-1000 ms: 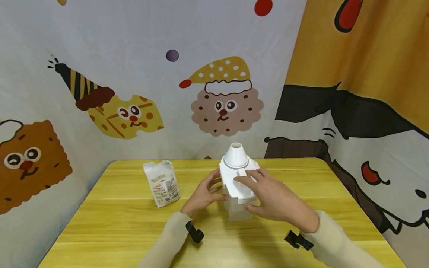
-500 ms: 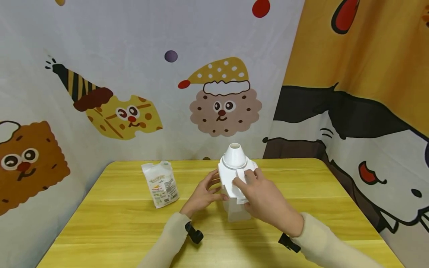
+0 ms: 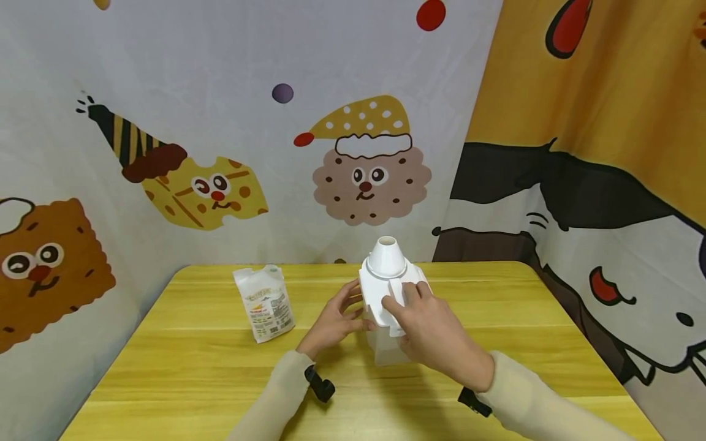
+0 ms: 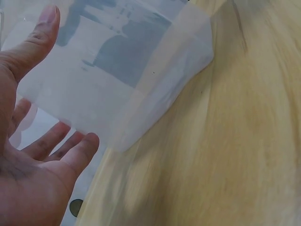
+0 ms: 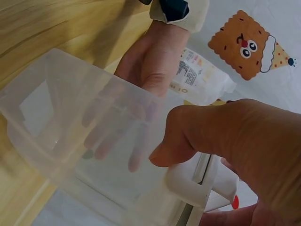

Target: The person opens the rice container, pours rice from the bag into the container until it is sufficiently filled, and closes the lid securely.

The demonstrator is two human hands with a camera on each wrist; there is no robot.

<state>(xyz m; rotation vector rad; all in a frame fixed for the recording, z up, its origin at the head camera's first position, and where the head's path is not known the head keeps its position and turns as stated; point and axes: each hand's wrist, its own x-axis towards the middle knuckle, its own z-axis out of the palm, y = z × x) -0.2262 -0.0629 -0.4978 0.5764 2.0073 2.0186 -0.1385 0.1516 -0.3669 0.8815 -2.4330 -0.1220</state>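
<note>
A translucent plastic storage container (image 3: 388, 349) with a white lid (image 3: 377, 291) stands on the table, a white cone-shaped piece (image 3: 388, 257) on top. My left hand (image 3: 333, 323) is at its left side, fingers and thumb spread; in the left wrist view, the fingers (image 4: 80, 153) lie along the clear wall. My right hand (image 3: 438, 327) grips the lid by its raised handle (image 3: 396, 291), fingers curled over the top. In the right wrist view the bent thumb (image 5: 181, 141) sits at the lid's latch (image 5: 186, 183); the other fingertips are mostly hidden there.
A white printed bag (image 3: 267, 306) stands on the wooden table (image 3: 193, 373), left of the container. Behind hangs a cartoon-patterned cloth (image 3: 220, 73). Black wrist cameras (image 3: 320, 384) sit on both sleeves.
My right hand has moved left and down onto the lid, its fingers curling over the handle. The left hand and container have hardly moved.
</note>
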